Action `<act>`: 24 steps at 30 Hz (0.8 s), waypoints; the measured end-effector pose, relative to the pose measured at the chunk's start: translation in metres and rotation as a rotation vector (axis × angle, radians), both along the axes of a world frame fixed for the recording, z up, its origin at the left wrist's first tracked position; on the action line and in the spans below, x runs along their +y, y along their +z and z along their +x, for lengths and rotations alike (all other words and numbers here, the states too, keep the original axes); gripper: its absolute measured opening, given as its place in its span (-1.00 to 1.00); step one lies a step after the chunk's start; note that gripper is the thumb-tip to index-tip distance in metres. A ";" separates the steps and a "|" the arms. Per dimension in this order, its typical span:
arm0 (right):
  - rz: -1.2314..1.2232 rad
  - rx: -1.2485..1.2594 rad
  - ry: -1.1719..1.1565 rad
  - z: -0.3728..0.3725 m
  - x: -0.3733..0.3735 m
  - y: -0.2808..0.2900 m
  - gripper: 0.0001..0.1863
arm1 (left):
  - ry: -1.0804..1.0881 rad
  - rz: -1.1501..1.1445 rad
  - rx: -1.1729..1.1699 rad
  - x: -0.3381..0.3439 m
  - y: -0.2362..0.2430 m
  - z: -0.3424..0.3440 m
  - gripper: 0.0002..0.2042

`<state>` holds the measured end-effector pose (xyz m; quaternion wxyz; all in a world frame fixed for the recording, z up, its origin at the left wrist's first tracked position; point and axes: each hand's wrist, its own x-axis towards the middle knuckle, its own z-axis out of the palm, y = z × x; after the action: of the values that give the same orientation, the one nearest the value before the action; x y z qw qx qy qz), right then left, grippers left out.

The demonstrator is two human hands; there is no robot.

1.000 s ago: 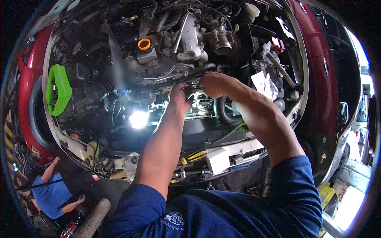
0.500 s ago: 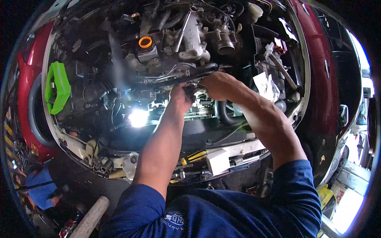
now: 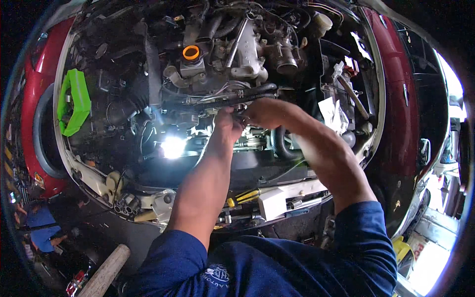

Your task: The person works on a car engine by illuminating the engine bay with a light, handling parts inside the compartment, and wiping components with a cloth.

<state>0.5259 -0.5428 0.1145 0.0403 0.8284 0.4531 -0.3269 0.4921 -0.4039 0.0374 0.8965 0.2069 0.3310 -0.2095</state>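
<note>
Both my hands are down in an open engine bay, close together under a black corrugated hose (image 3: 210,105). My left hand (image 3: 228,124) is closed, with thumb and fingers drawn together. Beside it on the right, my right hand (image 3: 263,113) curls inward with bent fingers, back of the hand up. What they grip between them is small, dark and mostly hidden. Just beyond the hands lies the engine, with a grey metal intake manifold (image 3: 246,52) and a round throttle opening (image 3: 286,63). A thick black curved hose (image 3: 281,143) runs below my right wrist.
A bright work light (image 3: 173,147) shines left of my left forearm. An orange-rimmed filler neck (image 3: 191,52) stands on the engine. A green tray (image 3: 75,102) lies at the left. Along the front edge are sockets (image 3: 127,204), yellow-handled pliers (image 3: 243,197) and a white box (image 3: 272,204). A hammer (image 3: 353,96) rests right.
My right hand has moved left and a little down, toward my left hand. The whole view has shifted slightly.
</note>
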 end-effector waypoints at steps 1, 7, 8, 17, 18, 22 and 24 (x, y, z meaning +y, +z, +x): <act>0.032 0.047 -0.210 -0.001 -0.008 0.007 -0.69 | -0.018 -0.048 -0.009 0.002 -0.005 0.001 -0.84; -0.017 0.086 -0.576 -0.025 -0.043 0.043 -0.62 | -0.077 -0.004 0.098 0.004 -0.029 0.001 -0.77; -0.020 0.089 -0.588 -0.028 -0.047 0.047 -0.62 | -0.092 0.000 0.093 0.004 -0.031 0.002 -0.77; 0.592 0.083 -0.999 -0.144 -0.094 0.055 -0.72 | -0.345 0.330 0.043 0.031 -0.001 -0.027 -0.73; 0.638 0.087 -1.052 -0.158 -0.096 0.055 -0.72 | -0.351 0.324 0.030 0.037 0.009 -0.030 -0.72; 0.753 0.336 -1.297 -0.211 -0.103 0.053 -0.63 | -0.296 0.203 -0.130 0.056 0.051 -0.054 -0.76; 0.856 0.453 -1.303 -0.235 -0.108 0.053 -0.60 | -0.325 0.180 -0.157 0.062 0.071 -0.067 -0.70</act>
<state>0.2914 -0.6512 0.1672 -0.5714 0.7830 -0.0375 -0.2428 0.4249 -0.3416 0.1085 0.8518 0.3528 0.2397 -0.3040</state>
